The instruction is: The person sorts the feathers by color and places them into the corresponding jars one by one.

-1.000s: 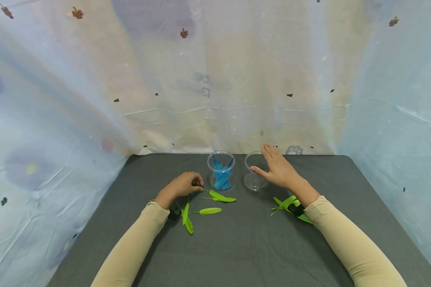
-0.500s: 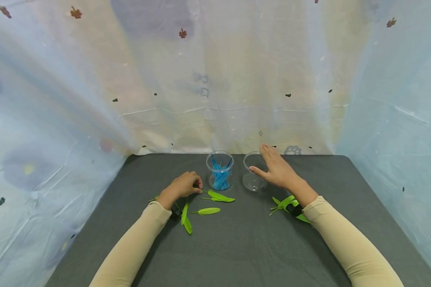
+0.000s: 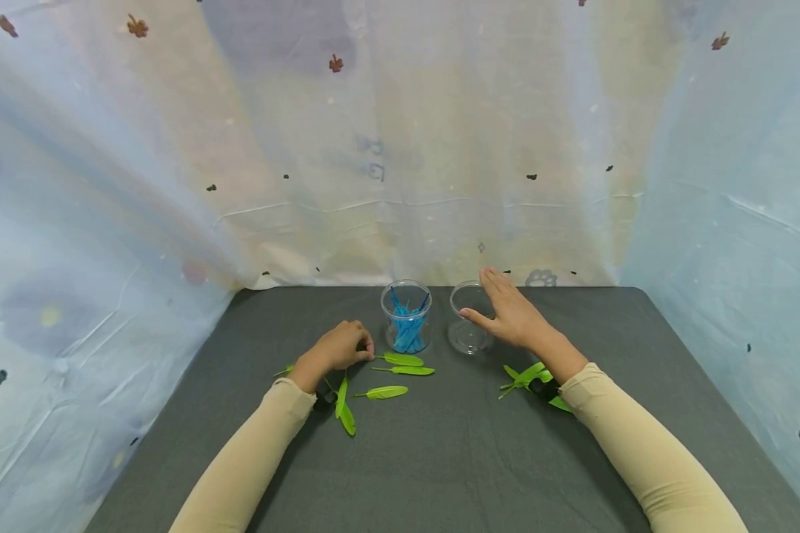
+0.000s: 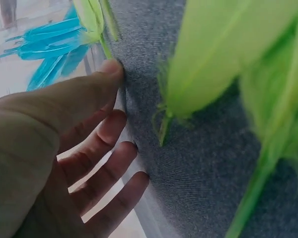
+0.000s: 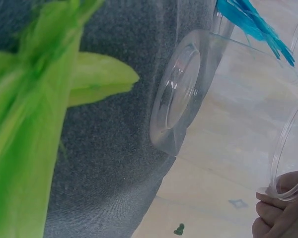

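Left wrist | left hand (image 4: 42,134) | pinches green feather (image 4: 91,20) | quill end

Loose feathers (image 3: 384,392) are lime green, jarred feathers (image 3: 409,334) blue, the tabletop (image 3: 440,459) dark grey, the pastel curtain (image 3: 433,141) flower-patterned.

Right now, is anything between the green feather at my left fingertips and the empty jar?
Nothing visible stands between the green feather and the empty jar itself, but your right hand overlaps the jar's rim in the head view.
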Demonstrator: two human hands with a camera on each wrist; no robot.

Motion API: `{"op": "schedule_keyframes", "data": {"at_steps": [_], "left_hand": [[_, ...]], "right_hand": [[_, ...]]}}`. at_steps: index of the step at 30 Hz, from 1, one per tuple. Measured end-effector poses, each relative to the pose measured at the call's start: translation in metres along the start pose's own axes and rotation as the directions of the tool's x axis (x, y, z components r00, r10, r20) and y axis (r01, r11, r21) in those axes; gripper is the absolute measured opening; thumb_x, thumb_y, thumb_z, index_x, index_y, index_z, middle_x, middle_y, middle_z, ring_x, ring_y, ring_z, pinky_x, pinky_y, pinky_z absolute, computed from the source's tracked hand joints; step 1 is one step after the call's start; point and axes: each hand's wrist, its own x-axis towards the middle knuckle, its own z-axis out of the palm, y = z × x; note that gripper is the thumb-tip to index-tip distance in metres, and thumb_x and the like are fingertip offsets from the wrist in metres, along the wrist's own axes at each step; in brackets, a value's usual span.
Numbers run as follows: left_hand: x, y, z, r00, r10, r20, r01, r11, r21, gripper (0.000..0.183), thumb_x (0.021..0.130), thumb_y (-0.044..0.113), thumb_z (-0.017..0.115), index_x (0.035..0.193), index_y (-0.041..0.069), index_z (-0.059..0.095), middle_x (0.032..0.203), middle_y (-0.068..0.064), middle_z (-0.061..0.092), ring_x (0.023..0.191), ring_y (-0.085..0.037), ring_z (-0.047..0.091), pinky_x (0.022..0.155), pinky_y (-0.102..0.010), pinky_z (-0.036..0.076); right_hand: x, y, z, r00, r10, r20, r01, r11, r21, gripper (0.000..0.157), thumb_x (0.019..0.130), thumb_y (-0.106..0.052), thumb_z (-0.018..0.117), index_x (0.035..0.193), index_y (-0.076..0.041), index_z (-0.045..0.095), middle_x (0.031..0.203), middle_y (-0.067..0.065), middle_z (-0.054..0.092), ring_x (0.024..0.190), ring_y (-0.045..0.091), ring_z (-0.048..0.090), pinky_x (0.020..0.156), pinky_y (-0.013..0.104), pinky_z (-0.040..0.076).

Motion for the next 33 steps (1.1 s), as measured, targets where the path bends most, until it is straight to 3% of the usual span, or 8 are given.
{"op": "schedule_keyframes", "data": {"at_steps": [5, 11, 15, 19, 24, 33], "left_hand": [[-0.004, -0.007, 0.0, 0.999, 0.038, -0.012, -0.039, 0.997, -0.065, 0.013, 0.105, 0.026, 0.075, 0.093, 0.024, 0.072, 0.117, -0.002, 0.065, 0.117, -0.03, 0.06, 0.093, -0.051, 0.052], [-0.009, -0.015, 0.0, 0.999, 0.038, -0.013, -0.04, 0.986, -0.163, 0.008, 0.106, 0.026, 0.073, 0.101, 0.021, 0.07, 0.105, 0.006, 0.069, 0.098, -0.014, 0.066, 0.088, -0.043, 0.056], [-0.013, -0.016, -0.003, 0.999, 0.043, -0.026, -0.047, 0.977, -0.21, 0.007, 0.105, 0.024, 0.074, 0.102, 0.02, 0.07, 0.101, 0.007, 0.071, 0.092, -0.01, 0.066, 0.083, -0.039, 0.057], [-0.016, -0.014, -0.007, 0.996, 0.066, -0.063, -0.08, 0.963, -0.256, 0.007, 0.104, 0.019, 0.075, 0.1, 0.018, 0.07, 0.098, 0.007, 0.071, 0.089, -0.01, 0.066, 0.079, -0.037, 0.057], [-0.02, -0.008, -0.014, 0.992, 0.078, -0.097, -0.105, 0.944, -0.312, 0.004, 0.105, 0.018, 0.074, 0.105, 0.017, 0.071, 0.1, 0.005, 0.071, 0.093, -0.01, 0.068, 0.084, -0.038, 0.059], [-0.028, 0.007, -0.032, 0.972, 0.121, -0.201, -0.181, 0.932, -0.313, 0.008, 0.108, 0.017, 0.068, 0.113, 0.013, 0.071, 0.106, 0.003, 0.071, 0.095, -0.011, 0.067, 0.088, -0.04, 0.059]], "right_hand": [[0.0, 0.001, 0.001, 1.0, -0.002, -0.003, 0.002, 1.0, 0.002, 0.105, 0.105, -0.068, 0.056, 0.171, 0.001, 0.011, 0.179, 0.022, 0.01, 0.166, 0.039, 0.006, 0.132, 0.061, 0.009], [0.0, 0.0, 0.001, 1.0, 0.005, -0.006, -0.005, 1.0, 0.014, 0.103, 0.105, -0.066, 0.057, 0.171, 0.001, 0.014, 0.179, 0.02, 0.01, 0.166, 0.04, 0.006, 0.133, 0.061, 0.009], [0.0, 0.0, 0.002, 1.0, 0.005, -0.003, -0.005, 1.0, 0.01, 0.105, 0.105, -0.068, 0.056, 0.171, 0.0, 0.012, 0.179, 0.021, 0.009, 0.166, 0.041, 0.006, 0.132, 0.061, 0.008], [-0.001, 0.0, 0.001, 1.0, 0.007, -0.008, -0.007, 1.0, 0.016, 0.105, 0.105, -0.068, 0.056, 0.172, -0.001, 0.011, 0.179, 0.021, 0.009, 0.165, 0.042, 0.006, 0.132, 0.062, 0.009], [-0.001, 0.001, 0.001, 1.0, 0.007, -0.011, -0.007, 1.0, 0.021, 0.105, 0.105, -0.068, 0.056, 0.172, -0.002, 0.011, 0.179, 0.021, 0.01, 0.166, 0.04, 0.005, 0.132, 0.062, 0.009], [-0.001, 0.001, 0.002, 1.0, 0.012, -0.023, -0.012, 0.999, 0.03, 0.104, 0.104, -0.07, 0.055, 0.172, -0.003, 0.012, 0.179, 0.02, 0.011, 0.165, 0.042, 0.007, 0.132, 0.063, 0.011]]}}
